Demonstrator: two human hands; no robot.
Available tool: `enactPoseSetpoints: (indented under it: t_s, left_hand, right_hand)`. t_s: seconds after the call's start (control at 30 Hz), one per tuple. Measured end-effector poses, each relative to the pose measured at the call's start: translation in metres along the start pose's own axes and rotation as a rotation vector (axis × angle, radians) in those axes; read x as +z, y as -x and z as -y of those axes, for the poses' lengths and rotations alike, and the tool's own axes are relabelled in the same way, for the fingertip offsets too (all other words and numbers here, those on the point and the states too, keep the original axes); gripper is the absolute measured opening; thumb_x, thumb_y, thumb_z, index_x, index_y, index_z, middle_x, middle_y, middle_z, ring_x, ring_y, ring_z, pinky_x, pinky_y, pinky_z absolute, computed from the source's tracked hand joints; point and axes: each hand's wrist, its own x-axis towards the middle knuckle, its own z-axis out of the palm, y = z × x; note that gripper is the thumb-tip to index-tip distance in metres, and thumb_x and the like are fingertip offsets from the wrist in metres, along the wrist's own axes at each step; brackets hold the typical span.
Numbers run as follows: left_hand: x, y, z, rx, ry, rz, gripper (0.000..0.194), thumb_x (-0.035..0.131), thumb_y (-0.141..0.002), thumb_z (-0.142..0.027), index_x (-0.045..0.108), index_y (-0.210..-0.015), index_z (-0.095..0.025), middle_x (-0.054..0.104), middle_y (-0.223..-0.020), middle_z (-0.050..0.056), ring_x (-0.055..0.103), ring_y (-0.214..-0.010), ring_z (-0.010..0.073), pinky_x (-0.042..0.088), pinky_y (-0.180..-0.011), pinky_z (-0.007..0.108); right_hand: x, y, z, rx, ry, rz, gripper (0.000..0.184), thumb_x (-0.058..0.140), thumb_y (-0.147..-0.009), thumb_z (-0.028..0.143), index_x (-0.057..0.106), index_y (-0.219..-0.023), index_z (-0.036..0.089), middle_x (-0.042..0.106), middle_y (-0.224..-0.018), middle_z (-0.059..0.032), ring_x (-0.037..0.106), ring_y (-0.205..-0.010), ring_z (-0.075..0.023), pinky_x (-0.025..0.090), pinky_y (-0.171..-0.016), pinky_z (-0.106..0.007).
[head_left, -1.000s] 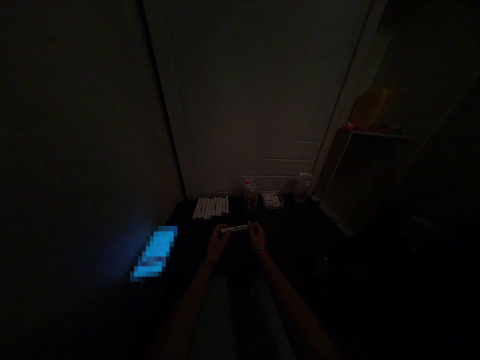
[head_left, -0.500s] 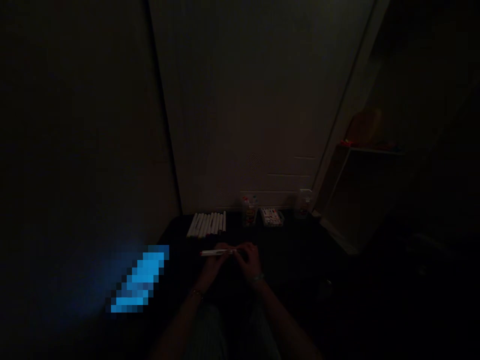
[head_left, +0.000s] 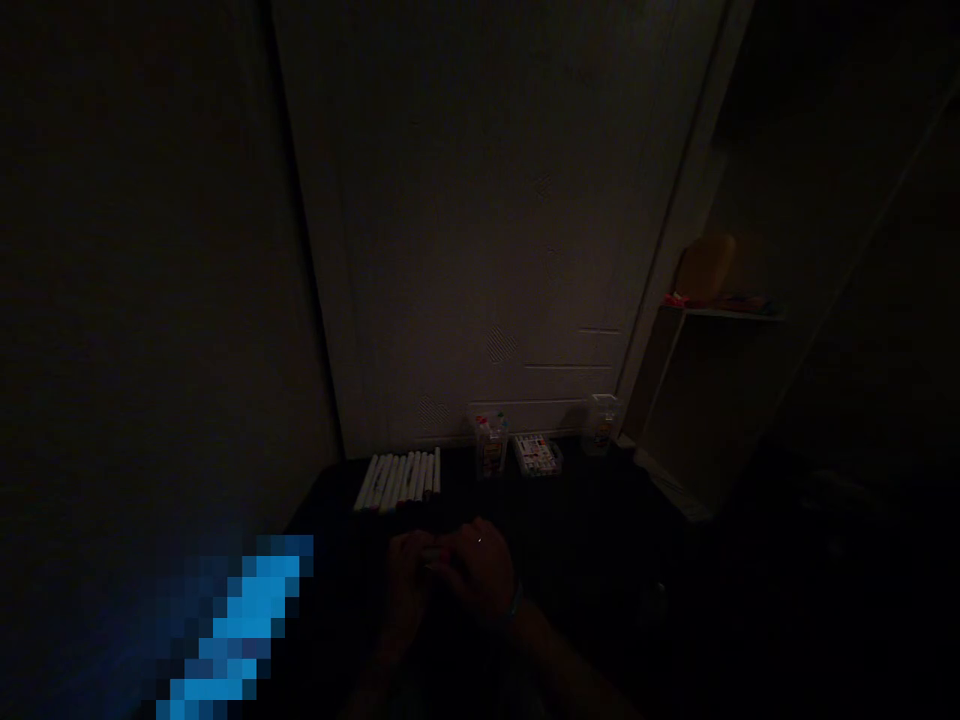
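In the dim light, my left hand (head_left: 407, 580) and my right hand (head_left: 484, 568) meet above the dark table, fingers closed around a marker (head_left: 441, 554). Only a small reddish and pale bit of it shows between the fingers; the rest is hidden. Just beyond my left hand lies a row of several white markers (head_left: 397, 480), side by side. A clear plastic container (head_left: 491, 448) with red and green bits at its top stands behind my hands. To its right lies a clear case of white markers (head_left: 538, 455).
Another clear container (head_left: 601, 425) stands at the back right by the wall (head_left: 480, 250). A low cabinet (head_left: 701, 400) is at the right, with an orange-yellow object (head_left: 705, 268) on top. At the lower left glows a blurred blue screen (head_left: 240, 620).
The marker, held lengthwise across both hands before, is now mostly covered by the fingers. My right hand has turned over it. The view has tilted up slightly, so the hands appear lower.
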Motion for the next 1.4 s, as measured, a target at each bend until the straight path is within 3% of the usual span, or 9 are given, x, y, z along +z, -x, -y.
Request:
enactPoseSetpoints:
  t_s: [0.1,0.23,0.33,0.43,0.63,0.87,1.23,1.4]
  left_hand:
    - [0.000,-0.004,-0.001,-0.004,-0.126,-0.013,0.029,0.050,-0.071,-0.041,0.051,-0.091,-0.021,0.054,-0.092,0.005,0.047,-0.090,0.0223,0.037,-0.082,0.040]
    - [0.006,-0.007,0.008,-0.105,-0.171,-0.090,0.034,0.048,-0.072,-0.044,0.048,-0.096,-0.019,0.054,-0.095,0.007,0.048,-0.091,0.0231,0.037,-0.082,0.041]
    - [0.008,-0.007,0.016,-0.097,-0.180,-0.026,0.029,0.046,-0.073,-0.042,0.050,-0.091,-0.020,0.056,-0.092,0.006,0.049,-0.089,0.0219,0.039,-0.080,0.038]
    - [0.007,-0.007,0.021,-0.068,-0.190,0.023,0.027,0.046,-0.073,-0.040,0.051,-0.090,-0.020,0.058,-0.091,0.005,0.050,-0.089,0.0213,0.039,-0.081,0.037]
    - [0.007,-0.007,0.022,-0.054,-0.188,0.075,0.023,0.043,-0.075,-0.038,0.054,-0.086,-0.020,0.059,-0.088,0.005,0.052,-0.084,0.0211,0.040,-0.078,0.036]
    - [0.006,-0.008,0.019,-0.051,-0.176,0.101,0.024,0.042,-0.076,-0.038,0.056,-0.085,-0.021,0.061,-0.086,0.004,0.054,-0.083,0.0204,0.042,-0.075,0.034]
    - [0.010,-0.007,0.022,-0.056,-0.138,0.135,0.022,0.044,-0.076,-0.038,0.056,-0.085,-0.021,0.061,-0.084,0.004,0.054,-0.081,0.0193,0.043,-0.074,0.033]
    - [0.010,-0.007,0.019,-0.081,-0.138,0.153,0.022,0.044,-0.076,-0.038,0.056,-0.083,-0.022,0.061,-0.083,0.003,0.055,-0.080,0.0191,0.044,-0.072,0.032]
  right_hand:
    - [-0.028,-0.013,-0.024,0.108,-0.068,-0.134,0.023,0.039,-0.086,0.033,0.054,-0.097,0.021,0.057,-0.083,-0.0031,0.050,-0.079,-0.0143,0.037,-0.072,-0.028]
    - [-0.076,-0.055,-0.070,0.230,-0.002,-0.377,0.024,0.038,-0.085,0.034,0.051,-0.096,0.017,0.056,-0.086,-0.0049,0.050,-0.078,-0.0145,0.038,-0.071,-0.027]
    - [-0.104,-0.093,-0.097,0.238,0.119,-0.407,0.027,0.037,-0.085,0.037,0.052,-0.094,0.016,0.056,-0.085,-0.0052,0.050,-0.077,-0.0143,0.038,-0.071,-0.026]
    - [-0.116,-0.126,-0.110,0.222,0.260,-0.336,0.029,0.035,-0.086,0.039,0.053,-0.097,0.017,0.058,-0.086,-0.0047,0.049,-0.080,-0.0145,0.036,-0.073,-0.026]
    - [-0.098,-0.164,-0.117,0.232,0.532,-0.037,0.031,0.034,-0.087,0.041,0.055,-0.103,0.025,0.062,-0.091,-0.0032,0.047,-0.090,-0.0175,0.029,-0.080,-0.030]
    - [-0.073,-0.173,-0.127,0.312,0.699,0.252,0.035,0.032,-0.087,0.042,0.062,-0.094,0.026,0.063,-0.095,-0.0044,0.044,-0.097,-0.0202,0.023,-0.083,-0.035]
    - [-0.057,-0.157,-0.140,0.356,0.721,0.322,0.034,0.031,-0.087,0.040,0.058,-0.105,0.032,0.056,-0.109,-0.0040,0.036,-0.105,-0.0213,0.025,-0.085,-0.035]
    - [-0.044,-0.145,-0.150,0.367,0.707,0.304,0.032,0.035,-0.085,0.041,0.049,-0.114,0.038,0.041,-0.126,0.0001,0.029,-0.112,-0.0230,0.020,-0.091,-0.038]
